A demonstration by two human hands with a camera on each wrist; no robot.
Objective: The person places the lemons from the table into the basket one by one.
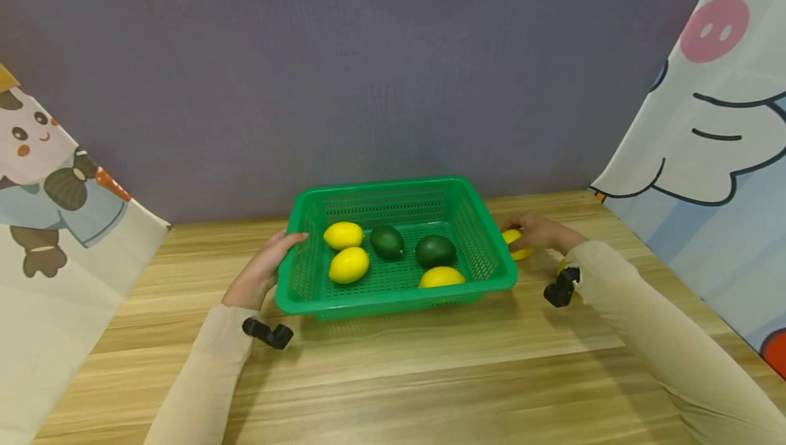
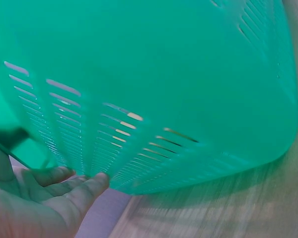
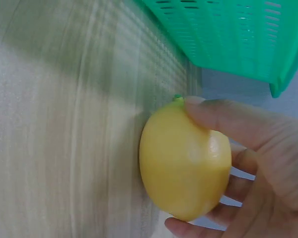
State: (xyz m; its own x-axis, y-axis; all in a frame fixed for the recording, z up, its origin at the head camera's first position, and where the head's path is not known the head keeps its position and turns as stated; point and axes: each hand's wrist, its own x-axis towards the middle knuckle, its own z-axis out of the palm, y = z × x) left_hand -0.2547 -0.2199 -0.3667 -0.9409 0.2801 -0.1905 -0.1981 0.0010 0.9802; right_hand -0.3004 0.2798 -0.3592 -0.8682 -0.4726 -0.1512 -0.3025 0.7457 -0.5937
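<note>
A green plastic basket (image 1: 393, 299) with slotted sides stands on the wooden table. My left hand (image 1: 267, 264) grips its left rim, thumb over the edge and the other fingers against the outer wall, as the left wrist view shows. To the right of the basket, my right hand (image 1: 543, 232) holds a yellow lemon (image 3: 181, 158) low at the tabletop, thumb near its green stem end and fingers curled round the far side. Inside the basket lie several fruits: a lemon (image 1: 343, 235) at the back left, two more lemons nearer the front, and two dark green avocados (image 1: 387, 241).
Another yellow fruit (image 1: 561, 265) shows partly behind the right wrist, mostly hidden by the sleeve. A grey-purple wall (image 1: 381, 76) rises behind the table (image 1: 393, 390). Cartoon-printed sheets (image 1: 724, 151) flank both sides.
</note>
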